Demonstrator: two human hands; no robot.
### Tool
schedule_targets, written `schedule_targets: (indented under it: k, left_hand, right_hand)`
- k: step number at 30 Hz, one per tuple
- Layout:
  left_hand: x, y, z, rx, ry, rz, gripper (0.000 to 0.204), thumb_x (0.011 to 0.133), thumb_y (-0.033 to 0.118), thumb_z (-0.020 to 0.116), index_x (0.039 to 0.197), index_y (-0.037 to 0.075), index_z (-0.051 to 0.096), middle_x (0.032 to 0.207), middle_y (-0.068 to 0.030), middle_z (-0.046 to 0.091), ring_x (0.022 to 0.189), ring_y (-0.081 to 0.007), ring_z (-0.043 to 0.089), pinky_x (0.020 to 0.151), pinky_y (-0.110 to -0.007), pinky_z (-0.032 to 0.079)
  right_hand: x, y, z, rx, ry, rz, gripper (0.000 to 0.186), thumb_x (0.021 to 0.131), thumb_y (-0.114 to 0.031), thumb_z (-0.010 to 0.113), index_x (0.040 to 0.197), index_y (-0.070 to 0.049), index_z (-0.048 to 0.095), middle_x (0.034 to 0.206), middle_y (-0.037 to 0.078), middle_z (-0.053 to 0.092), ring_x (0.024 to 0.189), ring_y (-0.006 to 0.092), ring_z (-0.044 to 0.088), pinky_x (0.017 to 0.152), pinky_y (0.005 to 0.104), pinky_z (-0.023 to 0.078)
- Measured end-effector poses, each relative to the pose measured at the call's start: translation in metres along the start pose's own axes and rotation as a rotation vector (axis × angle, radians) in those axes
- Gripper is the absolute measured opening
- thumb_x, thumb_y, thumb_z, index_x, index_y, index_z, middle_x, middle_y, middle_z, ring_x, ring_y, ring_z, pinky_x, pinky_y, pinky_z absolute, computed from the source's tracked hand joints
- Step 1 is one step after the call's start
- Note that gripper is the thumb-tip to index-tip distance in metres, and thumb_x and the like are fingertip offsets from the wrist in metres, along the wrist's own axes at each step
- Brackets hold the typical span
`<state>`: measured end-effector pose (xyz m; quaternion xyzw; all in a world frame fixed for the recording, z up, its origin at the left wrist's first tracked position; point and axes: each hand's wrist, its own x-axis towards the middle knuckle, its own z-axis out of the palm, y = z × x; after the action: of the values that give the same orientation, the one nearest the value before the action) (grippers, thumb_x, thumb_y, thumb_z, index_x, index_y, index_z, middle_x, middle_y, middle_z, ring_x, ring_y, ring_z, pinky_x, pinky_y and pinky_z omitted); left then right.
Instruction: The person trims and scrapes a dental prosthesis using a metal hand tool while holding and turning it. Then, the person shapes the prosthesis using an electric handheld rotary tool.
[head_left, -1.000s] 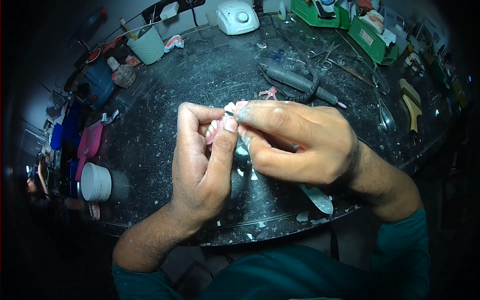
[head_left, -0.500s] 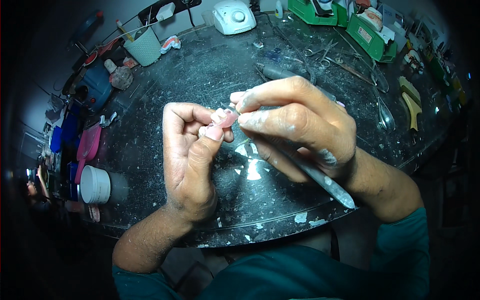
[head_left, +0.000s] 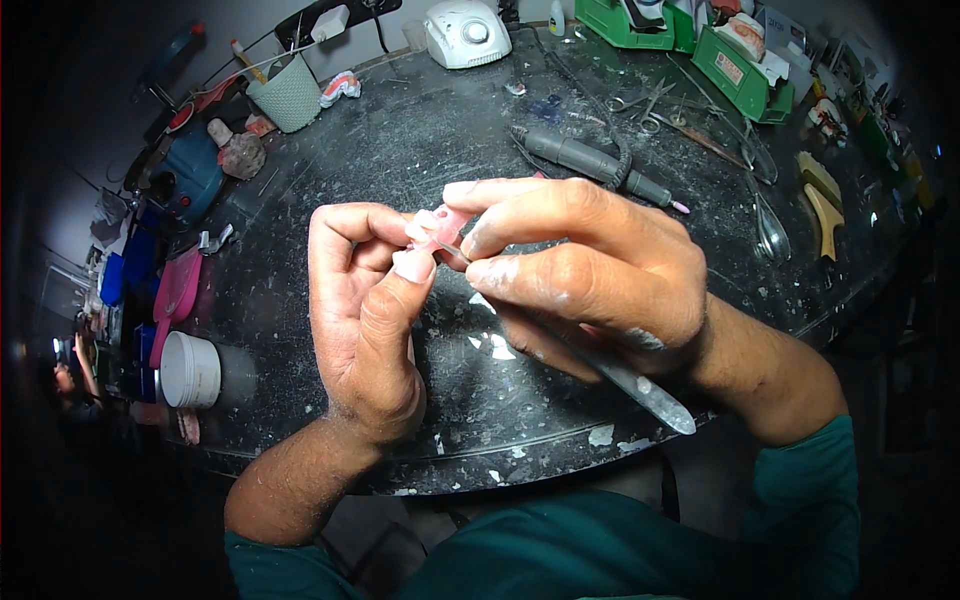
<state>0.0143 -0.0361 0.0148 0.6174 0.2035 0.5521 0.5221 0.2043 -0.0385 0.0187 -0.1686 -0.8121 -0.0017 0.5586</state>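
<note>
Between the thumb and fingers of my left hand (head_left: 365, 300) is a small pink partial denture (head_left: 436, 232) with whitish teeth. My right hand (head_left: 590, 270) grips a grey metal carving knife (head_left: 640, 390) like a pen; its broad, rounded end sticks out below the palm toward me. The thin tip of the knife meets the pink base, close to my left thumb. A fingertip of my right hand also rests at the denture's upper edge. My fingers cover part of the denture and the middle of the knife.
Beyond my right hand lies a dark rotary handpiece (head_left: 590, 160) with a pink bit. Its white control box (head_left: 467, 35) stands at the back. Scissors (head_left: 652, 108), a brush (head_left: 823, 205) and green bins (head_left: 740, 75) are on the right. A white tub (head_left: 190, 369) and pink dustpan (head_left: 177, 290) are left.
Both hands have shifted slightly left with the denture and knife. The denture is turned differently, and the knife's tip now shows against the pink base. More of the handpiece is uncovered.
</note>
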Motion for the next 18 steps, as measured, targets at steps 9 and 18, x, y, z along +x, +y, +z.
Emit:
schedule_targets:
  k: [9,18]
  left_hand:
    - [0.001,-0.001,-0.003,-0.069,-0.11,0.066,0.026,0.096,0.012,0.049,0.116,-0.003,0.043,0.112,-0.0112,0.052,0.108,-0.0153,0.055,0.102,-0.03,0.04]
    - [0.001,-0.001,-0.005,-0.12,-0.057,-0.002,0.026,0.098,0.014,0.047,0.118,-0.003,0.043,0.114,-0.0111,0.05,0.109,-0.0172,0.056,0.1,-0.032,0.044]
  right_hand:
    - [-0.001,-0.003,-0.007,0.004,-0.048,0.037,0.025,0.076,0.007,0.074,0.099,0.004,0.065,0.105,0.023,0.065,0.102,0.0371,0.069,0.084,0.0403,0.061]
    - [0.0,0.004,-0.006,-0.029,-0.015,-0.032,0.025,0.076,0.004,0.076,0.099,0.001,0.067,0.106,0.019,0.066,0.102,0.0344,0.07,0.09,0.0463,0.059]
